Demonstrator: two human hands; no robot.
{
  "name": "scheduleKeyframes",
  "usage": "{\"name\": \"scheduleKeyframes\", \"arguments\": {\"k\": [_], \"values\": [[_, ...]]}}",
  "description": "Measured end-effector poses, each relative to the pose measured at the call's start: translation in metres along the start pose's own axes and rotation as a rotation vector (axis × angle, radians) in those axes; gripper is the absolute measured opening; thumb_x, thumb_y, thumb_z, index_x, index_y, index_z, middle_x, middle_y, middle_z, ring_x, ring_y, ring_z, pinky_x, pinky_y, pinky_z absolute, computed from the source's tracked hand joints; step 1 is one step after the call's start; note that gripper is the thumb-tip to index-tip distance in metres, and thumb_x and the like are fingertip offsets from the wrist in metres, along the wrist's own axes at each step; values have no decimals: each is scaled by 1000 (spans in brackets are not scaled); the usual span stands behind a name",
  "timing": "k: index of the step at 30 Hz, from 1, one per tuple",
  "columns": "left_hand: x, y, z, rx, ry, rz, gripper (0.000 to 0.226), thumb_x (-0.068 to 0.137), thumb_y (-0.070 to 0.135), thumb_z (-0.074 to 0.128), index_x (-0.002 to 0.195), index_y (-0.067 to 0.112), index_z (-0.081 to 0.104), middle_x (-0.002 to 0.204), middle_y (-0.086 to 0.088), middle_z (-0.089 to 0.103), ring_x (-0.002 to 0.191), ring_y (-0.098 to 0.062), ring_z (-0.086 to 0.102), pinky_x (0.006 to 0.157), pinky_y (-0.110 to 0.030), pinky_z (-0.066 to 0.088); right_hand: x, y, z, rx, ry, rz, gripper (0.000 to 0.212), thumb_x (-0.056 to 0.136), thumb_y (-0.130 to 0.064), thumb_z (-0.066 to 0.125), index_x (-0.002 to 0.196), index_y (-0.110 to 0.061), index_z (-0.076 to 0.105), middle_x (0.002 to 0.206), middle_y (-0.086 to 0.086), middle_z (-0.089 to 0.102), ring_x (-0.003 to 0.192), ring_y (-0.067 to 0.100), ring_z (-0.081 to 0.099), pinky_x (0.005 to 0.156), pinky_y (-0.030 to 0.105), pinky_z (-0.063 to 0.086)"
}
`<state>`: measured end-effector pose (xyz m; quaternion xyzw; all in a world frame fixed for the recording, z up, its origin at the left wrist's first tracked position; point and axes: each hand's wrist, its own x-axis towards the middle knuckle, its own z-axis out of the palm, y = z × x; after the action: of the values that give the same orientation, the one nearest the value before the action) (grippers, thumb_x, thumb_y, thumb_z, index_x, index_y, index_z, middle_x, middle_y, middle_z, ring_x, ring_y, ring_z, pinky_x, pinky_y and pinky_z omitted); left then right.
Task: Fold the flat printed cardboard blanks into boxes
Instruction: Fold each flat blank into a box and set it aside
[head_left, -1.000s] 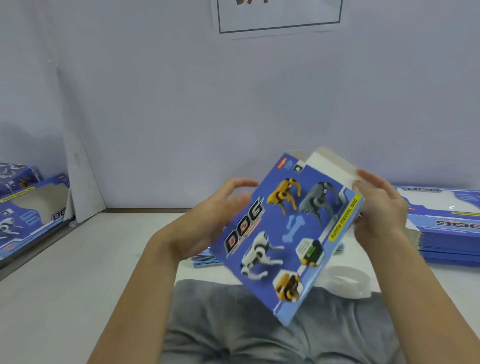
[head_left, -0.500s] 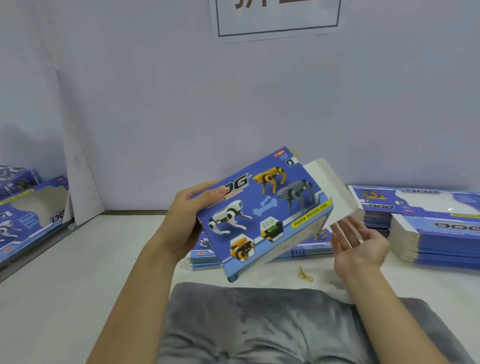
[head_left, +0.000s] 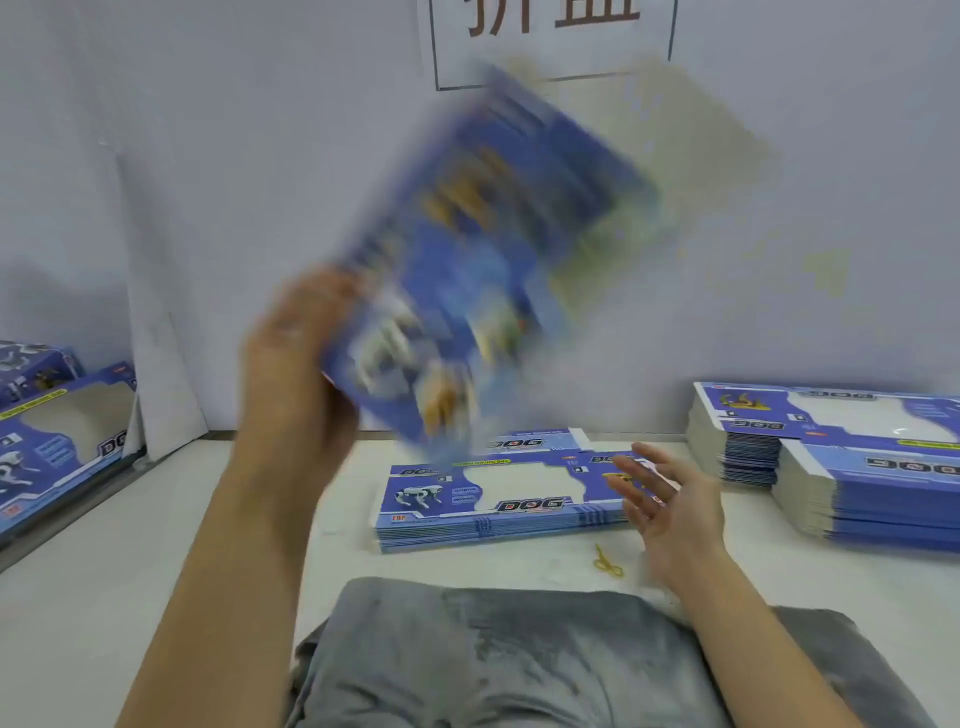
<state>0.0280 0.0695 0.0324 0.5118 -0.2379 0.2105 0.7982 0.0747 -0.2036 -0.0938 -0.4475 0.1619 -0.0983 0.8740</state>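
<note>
A blue printed box with dog pictures is raised high in front of the wall, tilted and badly blurred by motion. My left hand grips its lower left edge. My right hand hovers empty with fingers spread, just above the right end of a low stack of flat blue blanks lying on the white table.
A tall pile of flat blanks stands at the right. Folded boxes lie at the far left beside a leaning white board. A yellow rubber band lies on the table. A grey cloth covers my lap.
My left hand has swung the box upward and leftward, fast enough to blur it. My right hand has let go and dropped toward the stack of blanks.
</note>
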Motion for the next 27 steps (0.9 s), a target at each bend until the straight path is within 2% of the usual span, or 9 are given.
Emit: {"name": "scheduleKeyframes", "arguments": {"k": [4, 8, 11, 14, 16, 18, 20, 23, 27], "values": [[12, 16, -47, -94, 476, 119, 51, 104, 55, 24, 151, 37, 28, 158, 12, 33, 144, -15, 32, 106, -40, 27, -1, -1, -1, -81, -33, -30, 24, 91, -17, 50, 99, -16, 73, 89, 5, 78, 64, 19, 73, 61, 28, 48], [0, -27, -51, 242, 304, -131, 18, 103, 14, 48, 116, 21, 58, 115, -2, 66, 103, -23, 63, 94, -35, 47, 0, 3, 1, -162, -30, -38, 25, 94, -16, 48, 100, -16, 73, 86, 4, 78, 65, 19, 74, 58, 27, 50], [-8, -77, -36, 832, -43, -293, 30, 92, 19, 70, 121, 23, 62, 121, -4, 68, 104, -18, 65, 72, -11, 50, -3, 4, 3, -255, -43, -64, 27, 95, -15, 47, 99, -15, 73, 79, 1, 78, 64, 19, 74, 54, 26, 50], [-35, -131, -29, 1252, -448, -551, 70, 91, 43, 68, 152, 32, 34, 158, 8, 31, 146, -15, 29, 113, -23, 35, -2, 6, 5, -352, -45, -84, 28, 95, -14, 46, 99, -16, 74, 84, 3, 78, 69, 22, 74, 53, 27, 50], [-47, -153, -29, 1477, -586, -593, 62, 98, 47, 54, 154, 35, 30, 164, 6, 21, 153, -18, 13, 123, -40, 18, -2, 7, 7, -398, -49, -89, 27, 96, -14, 47, 99, -16, 74, 87, 5, 77, 72, 25, 74, 51, 26, 50], [-45, -154, -31, 1485, -418, -493, 24, 102, 43, 49, 121, 39, 64, 134, 9, 58, 131, -23, 45, 105, -37, 40, -2, 9, 9, -447, -63, -96, 27, 97, -13, 48, 98, -17, 74, 86, 5, 77, 74, 26, 74, 50, 25, 50], [-41, -150, -35, 1477, -265, -377, 24, 100, 38, 52, 82, 37, 67, 92, 13, 65, 100, -20, 55, 80, -33, 48, -2, 11, 10, -502, -78, -112, 28, 98, -11, 47, 97, -18, 74, 85, 5, 77, 74, 26, 74, 51, 26, 51], [-42, -148, -39, 1403, -247, -348, 8, 88, 42, 70, 95, 45, 73, 89, 20, 64, 88, -11, 57, 75, -26, 47, -2, 14, 11, -572, -92, -125, 32, 99, -8, 45, 95, -18, 75, 80, 3, 77, 68, 22, 74, 53, 27, 54], [-42, -149, -38, 1472, -274, -334, 27, 80, 47, 77, 105, 37, 76, 98, 18, 66, 89, -7, 52, 75, -22, 41, 1, 17, 11, -624, -106, -126, 33, 101, -8, 44, 95, -19, 75, 78, 1, 77, 66, 19, 74, 53, 27, 54]]}}
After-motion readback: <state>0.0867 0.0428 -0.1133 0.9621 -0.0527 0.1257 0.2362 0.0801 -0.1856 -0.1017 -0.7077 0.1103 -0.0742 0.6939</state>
